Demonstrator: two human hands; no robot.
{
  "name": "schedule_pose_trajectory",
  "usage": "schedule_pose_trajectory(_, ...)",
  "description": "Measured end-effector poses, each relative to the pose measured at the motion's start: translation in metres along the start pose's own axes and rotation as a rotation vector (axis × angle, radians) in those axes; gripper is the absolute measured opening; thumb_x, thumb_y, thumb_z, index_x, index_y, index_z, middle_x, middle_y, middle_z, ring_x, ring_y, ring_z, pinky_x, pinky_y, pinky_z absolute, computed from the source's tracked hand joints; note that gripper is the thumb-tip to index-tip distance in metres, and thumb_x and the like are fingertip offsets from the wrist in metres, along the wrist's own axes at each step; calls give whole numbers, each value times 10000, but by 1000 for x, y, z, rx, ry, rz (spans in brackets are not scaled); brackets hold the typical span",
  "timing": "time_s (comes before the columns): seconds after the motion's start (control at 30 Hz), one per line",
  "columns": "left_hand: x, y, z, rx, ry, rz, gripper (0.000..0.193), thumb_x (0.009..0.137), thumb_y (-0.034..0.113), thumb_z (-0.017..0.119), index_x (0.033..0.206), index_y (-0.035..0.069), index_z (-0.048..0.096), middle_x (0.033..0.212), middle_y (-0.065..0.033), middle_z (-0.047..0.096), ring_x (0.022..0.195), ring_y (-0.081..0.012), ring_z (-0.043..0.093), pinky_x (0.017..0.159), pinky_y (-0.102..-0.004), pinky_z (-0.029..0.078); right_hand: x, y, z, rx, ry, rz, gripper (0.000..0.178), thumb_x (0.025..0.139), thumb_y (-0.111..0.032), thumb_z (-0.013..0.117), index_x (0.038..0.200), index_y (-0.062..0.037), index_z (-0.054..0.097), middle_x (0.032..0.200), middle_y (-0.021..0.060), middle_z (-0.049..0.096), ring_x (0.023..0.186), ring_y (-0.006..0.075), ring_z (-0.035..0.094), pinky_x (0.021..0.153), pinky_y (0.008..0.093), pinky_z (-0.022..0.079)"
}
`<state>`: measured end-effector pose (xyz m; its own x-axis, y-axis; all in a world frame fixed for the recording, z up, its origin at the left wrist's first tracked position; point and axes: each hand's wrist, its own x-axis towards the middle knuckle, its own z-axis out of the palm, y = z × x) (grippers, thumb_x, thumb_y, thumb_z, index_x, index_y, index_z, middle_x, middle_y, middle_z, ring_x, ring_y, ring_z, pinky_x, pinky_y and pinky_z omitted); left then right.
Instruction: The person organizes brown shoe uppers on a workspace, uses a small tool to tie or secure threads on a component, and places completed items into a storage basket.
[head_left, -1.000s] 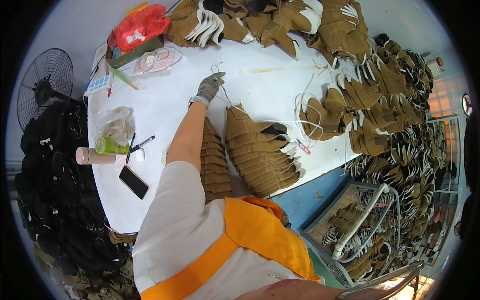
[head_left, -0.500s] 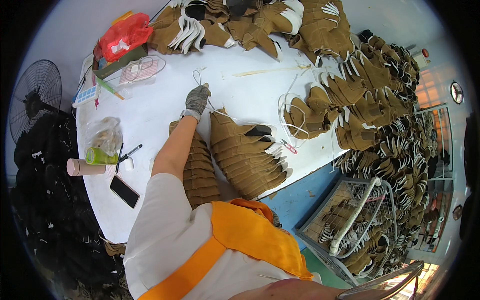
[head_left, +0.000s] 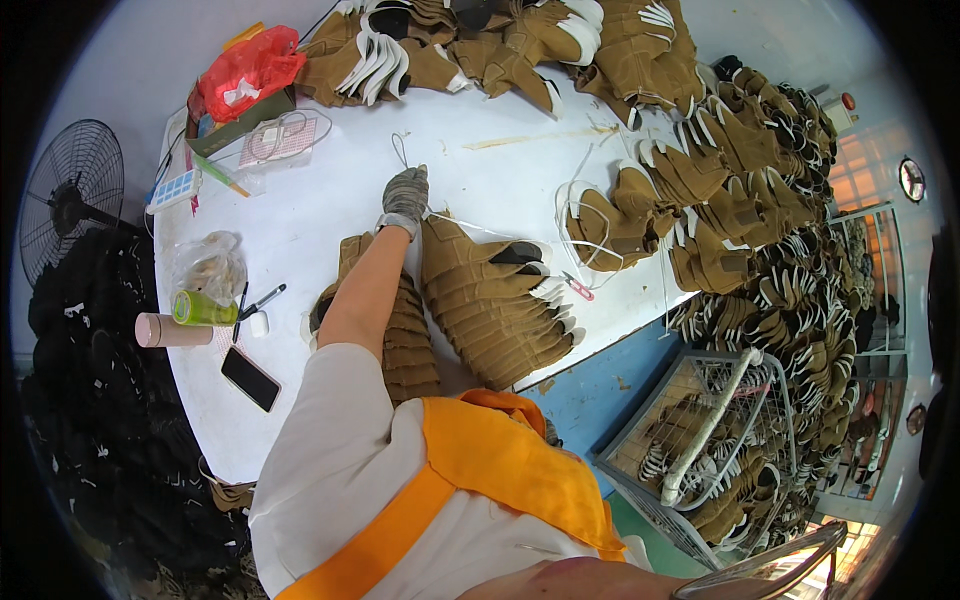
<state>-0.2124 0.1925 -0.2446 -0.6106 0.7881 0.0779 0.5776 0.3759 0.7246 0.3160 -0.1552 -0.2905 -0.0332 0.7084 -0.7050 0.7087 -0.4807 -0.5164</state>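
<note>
The left hand (head_left: 405, 193) is shifted nearer the stack of brown uppers (head_left: 485, 310), cord (head_left: 404, 159) apparently grasped; the span between is shortened. The right hand's (head_left: 552, 434) state cannot be determined.

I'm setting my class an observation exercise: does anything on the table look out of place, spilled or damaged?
One thing: a long, thin tan streak runs across the far part of the flat white tabletop. It looks odd against the plain surface; stain or tape residue, I cannot tell.
</note>
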Motion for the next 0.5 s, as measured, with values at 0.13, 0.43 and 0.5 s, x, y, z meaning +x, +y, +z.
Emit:
schedule_pose_trajectory(0.13,-5,0,2,12,50,25,491,938,449,393,936,45,672,979,-205,657,946,-388,603,862,-461,443,-2,1,2,0,2,-6,142,917,-188,501,871,-72,568,854,146,595,769,308,542,679,403,438)
schedule_pose_trajectory(0.43,-32,21,-19,-90,-369,-81,409,934,369,498,1270,142,554,1115,-166,643,1030,-291,605,896,-368,470,-3,6,6,-2,18,-29,142,918,-179,499,851,-72,562,834,141,589,748,300,535,664,399,434)
schedule_pose_trajectory(0.5,-55,40,-26,-149,-314,-92,479,924,281,560,1377,174,447,1050,-140,665,938,-252,626,862,-360,475,-1,5,6,-6,11,-39,142,918,-177,498,846,-72,561,829,139,588,743,299,534,661,398,433)
